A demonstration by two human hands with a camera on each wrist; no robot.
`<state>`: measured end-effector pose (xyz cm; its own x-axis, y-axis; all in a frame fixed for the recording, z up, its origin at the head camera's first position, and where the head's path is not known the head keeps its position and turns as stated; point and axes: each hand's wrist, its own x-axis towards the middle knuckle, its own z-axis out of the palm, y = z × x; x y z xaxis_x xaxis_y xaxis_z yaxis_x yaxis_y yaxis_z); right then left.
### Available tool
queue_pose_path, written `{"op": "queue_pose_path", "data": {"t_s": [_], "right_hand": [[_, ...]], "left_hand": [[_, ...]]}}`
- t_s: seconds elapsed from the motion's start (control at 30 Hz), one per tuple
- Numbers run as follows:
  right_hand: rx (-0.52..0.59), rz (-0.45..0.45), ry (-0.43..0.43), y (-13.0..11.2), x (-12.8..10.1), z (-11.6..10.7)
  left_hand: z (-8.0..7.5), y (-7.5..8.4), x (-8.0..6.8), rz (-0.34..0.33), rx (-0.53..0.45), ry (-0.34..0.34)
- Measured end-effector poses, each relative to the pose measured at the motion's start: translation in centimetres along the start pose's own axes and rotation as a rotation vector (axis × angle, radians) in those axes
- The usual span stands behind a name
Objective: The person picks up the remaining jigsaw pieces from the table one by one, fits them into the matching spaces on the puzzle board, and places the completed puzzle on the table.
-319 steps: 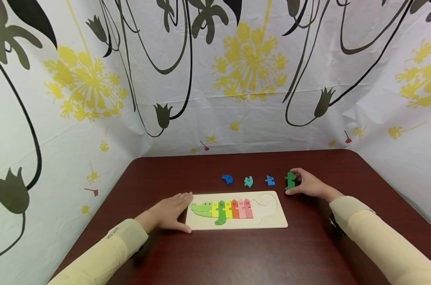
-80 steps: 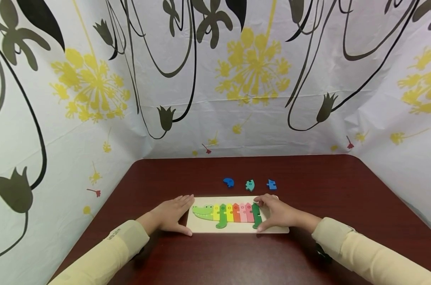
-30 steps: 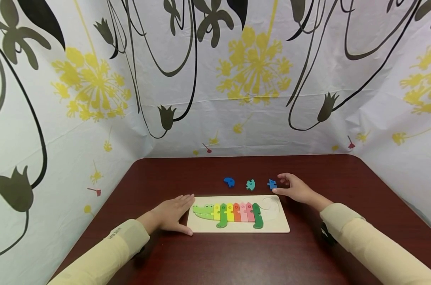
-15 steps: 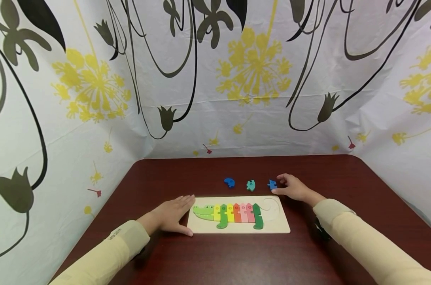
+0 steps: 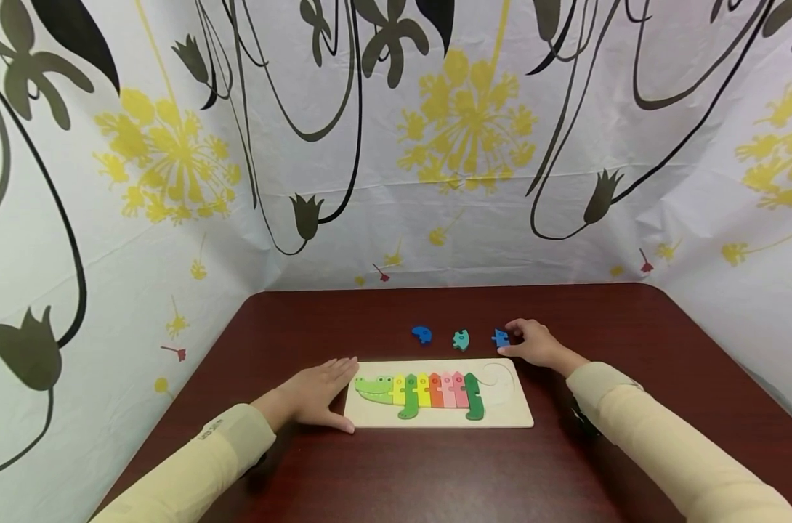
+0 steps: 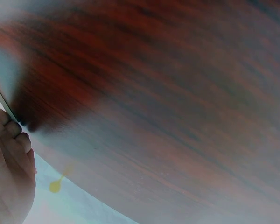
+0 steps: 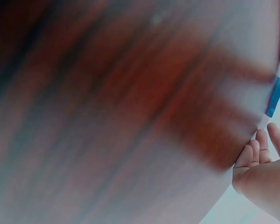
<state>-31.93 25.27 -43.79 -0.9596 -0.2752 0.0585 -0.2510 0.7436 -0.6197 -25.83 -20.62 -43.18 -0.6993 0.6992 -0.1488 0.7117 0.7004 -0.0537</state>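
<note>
On the tabletop lies a pale wooden puzzle board [image 5: 383, 419] with a crocodile of coloured pieces, its green head at the left. The left hand [image 5: 315, 392] rests at the board's left end with fingers straight, thumb by the lower corner. Beyond the board's upper right corner, the right hand [image 5: 538, 344] has its thumb and index finger around a blue puzzle piece [image 5: 500, 338]. In the right wrist view this blue piece [image 7: 274, 98] shows between thumb and fingertips. The left wrist view catches the left hand [image 6: 11, 163] against the board's edge.
A teal puzzle piece [image 5: 461, 340] and a curved blue puzzle piece [image 5: 422, 335] lie in a row left of the right hand. The board's right part is a bare outlined recess [image 5: 498, 388]. A patterned cloth [image 5: 396, 218] hangs behind the dark red table [image 5: 396, 479].
The right hand took a dark green leg piece from the row to the board, where it now sits by the pink pieces. It then moved to the blue piece. The left hand stayed.
</note>
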Motion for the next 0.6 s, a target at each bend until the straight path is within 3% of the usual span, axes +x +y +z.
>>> {"op": "queue_pose_path", "data": {"t_s": [0.23,0.6], "right_hand": [[-0.029,0.012,0.021,0.15,0.24,0.48],[0.004,0.040,0.035,0.22,0.42,0.62]], "left_hand": [[-0.02,-0.03,0.03,0.017,-0.002,0.014],[0.10,0.07,0.04,-0.009,0.010,-0.002]]}}
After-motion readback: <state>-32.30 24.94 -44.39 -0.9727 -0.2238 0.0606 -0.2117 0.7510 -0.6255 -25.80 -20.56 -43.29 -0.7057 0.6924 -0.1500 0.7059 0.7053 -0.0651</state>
